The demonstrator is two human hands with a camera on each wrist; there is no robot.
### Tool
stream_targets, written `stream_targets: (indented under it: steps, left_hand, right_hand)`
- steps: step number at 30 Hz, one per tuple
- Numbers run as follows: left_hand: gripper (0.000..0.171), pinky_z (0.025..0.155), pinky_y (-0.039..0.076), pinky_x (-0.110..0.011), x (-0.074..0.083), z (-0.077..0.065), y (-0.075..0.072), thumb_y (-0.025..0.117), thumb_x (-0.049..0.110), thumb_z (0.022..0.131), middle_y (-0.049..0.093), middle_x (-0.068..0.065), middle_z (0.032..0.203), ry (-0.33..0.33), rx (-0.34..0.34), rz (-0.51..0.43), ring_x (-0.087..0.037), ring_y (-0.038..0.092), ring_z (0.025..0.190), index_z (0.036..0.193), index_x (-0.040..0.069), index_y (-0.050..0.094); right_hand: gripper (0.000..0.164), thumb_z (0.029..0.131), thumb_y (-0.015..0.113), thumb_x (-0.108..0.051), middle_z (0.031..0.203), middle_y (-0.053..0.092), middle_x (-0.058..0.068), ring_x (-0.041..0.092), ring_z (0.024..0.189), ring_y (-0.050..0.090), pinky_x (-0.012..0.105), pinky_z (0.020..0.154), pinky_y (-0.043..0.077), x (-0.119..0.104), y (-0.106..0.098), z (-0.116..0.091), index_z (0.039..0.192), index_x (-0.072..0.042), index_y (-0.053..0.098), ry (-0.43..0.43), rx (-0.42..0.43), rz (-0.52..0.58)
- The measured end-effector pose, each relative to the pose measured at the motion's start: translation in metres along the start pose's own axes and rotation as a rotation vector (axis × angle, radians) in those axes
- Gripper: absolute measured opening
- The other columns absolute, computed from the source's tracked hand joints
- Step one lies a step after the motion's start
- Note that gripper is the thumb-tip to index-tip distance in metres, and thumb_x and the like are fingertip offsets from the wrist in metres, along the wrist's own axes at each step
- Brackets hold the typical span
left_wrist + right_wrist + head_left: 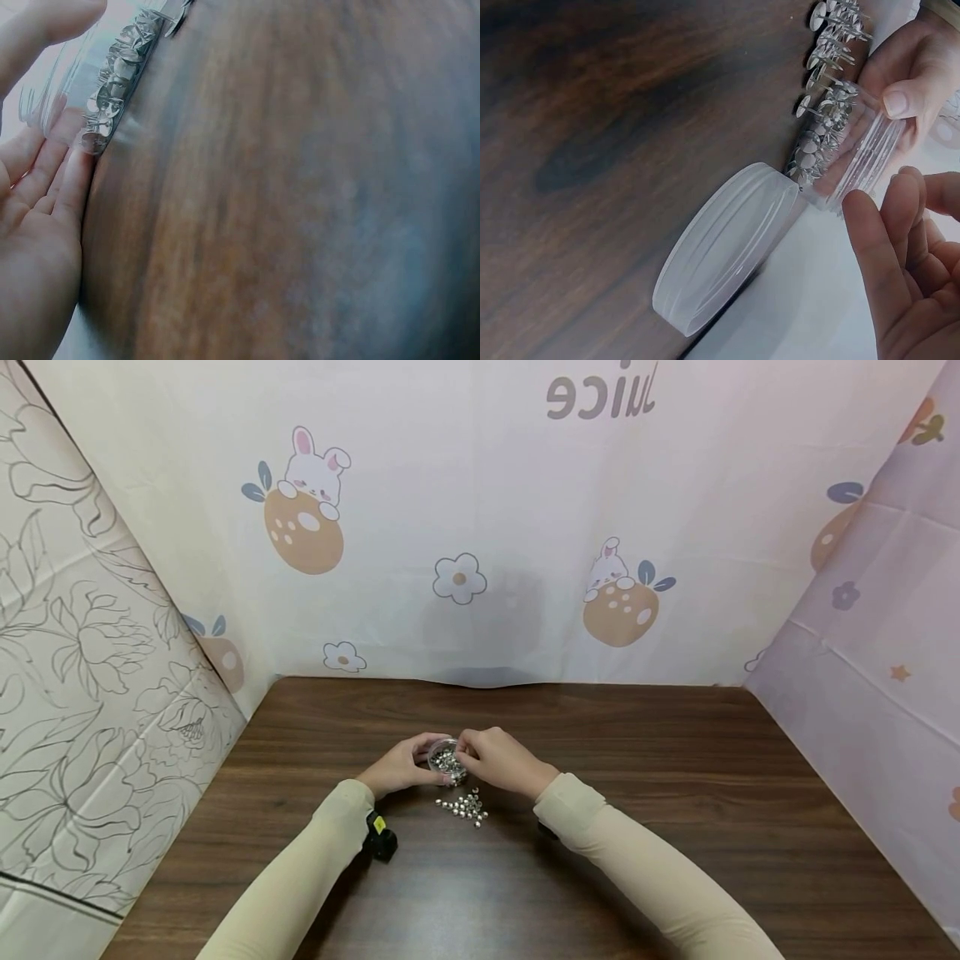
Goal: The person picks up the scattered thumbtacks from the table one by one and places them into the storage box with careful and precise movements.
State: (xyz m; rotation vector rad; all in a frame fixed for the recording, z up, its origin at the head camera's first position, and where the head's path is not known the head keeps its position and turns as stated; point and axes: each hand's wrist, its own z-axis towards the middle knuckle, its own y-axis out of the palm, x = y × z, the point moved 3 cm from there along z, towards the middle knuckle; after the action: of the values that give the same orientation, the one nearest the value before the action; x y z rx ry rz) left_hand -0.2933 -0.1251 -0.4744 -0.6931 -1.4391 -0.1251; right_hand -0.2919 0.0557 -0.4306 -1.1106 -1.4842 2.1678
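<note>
My left hand (401, 767) grips a clear round plastic jar (862, 161) standing on the table, thumb on one side and fingers round the other. Silver thumbtacks (120, 75) lie inside it at the bottom. Over the jar's mouth is my right hand (501, 758), its fingers bent and close together. Whether its fingertips pinch a tack I cannot tell. A pile of loose thumbtacks (467, 807) lies on the table just in front of the jar. In the right wrist view, a clear round lid (727, 251) rests on the tabletop beside the jar.
The dark wooden table (675, 760) reaches back to a printed curtain (495, 527). Further patterned cloths hang at the left and right sides. A black wrist device (381, 839) sits below my left sleeve.
</note>
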Motion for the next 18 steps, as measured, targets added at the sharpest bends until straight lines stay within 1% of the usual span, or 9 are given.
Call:
stream_targets:
  steps: [5, 10, 15, 18]
  left_hand:
    - [0.068, 0.102, 0.038, -0.048, 0.0, -0.001, 0.0, 0.078, 0.022, 0.076, 0.051, -0.008, 0.133, -0.006, 0.002, -0.002, -0.021, 0.046, 0.12, 0.136, 0.015, 0.046]
    - [0.066, 0.1, 0.04, -0.047, 0.0, -0.001, 0.0, 0.078, 0.022, 0.076, 0.054, -0.004, 0.129, -0.005, 0.007, -0.013, -0.019, 0.049, 0.117, 0.134, 0.019, 0.048]
    - [0.066, 0.099, 0.041, -0.049, 0.0, -0.001, 0.0, 0.078, 0.021, 0.076, 0.055, -0.008, 0.128, 0.0, 0.001, -0.016, -0.02, 0.05, 0.115, 0.135, 0.016, 0.047]
    - [0.067, 0.099, 0.04, -0.049, 0.0, 0.0, 0.001, 0.077, 0.02, 0.076, 0.055, -0.011, 0.128, 0.003, -0.003, -0.014, -0.02, 0.05, 0.114, 0.136, 0.014, 0.046]
  right_hand:
    - [0.013, 0.095, 0.052, -0.019, 0.063, 0.058, -0.007, 0.004, 0.045, 0.044, 0.022, 0.045, 0.042, -0.001, 0.0, 0.003, 0.094, -0.013, 0.064, 0.021, -0.003, 0.013]
    - [0.017, 0.095, 0.053, -0.02, 0.063, 0.057, -0.006, 0.004, 0.045, 0.044, 0.022, 0.045, 0.042, -0.001, 0.0, 0.003, 0.102, -0.01, 0.065, 0.021, -0.004, 0.024]
    - [0.013, 0.095, 0.054, -0.022, 0.062, 0.057, -0.006, 0.004, 0.045, 0.044, 0.023, 0.046, 0.042, 0.001, -0.001, -0.002, 0.1, -0.014, 0.063, 0.016, -0.002, 0.023]
    - [0.011, 0.094, 0.055, -0.023, 0.066, 0.06, -0.008, 0.003, 0.048, 0.047, 0.024, 0.049, 0.045, 0.001, -0.003, -0.006, 0.098, -0.014, 0.062, 0.007, 0.003, 0.02]
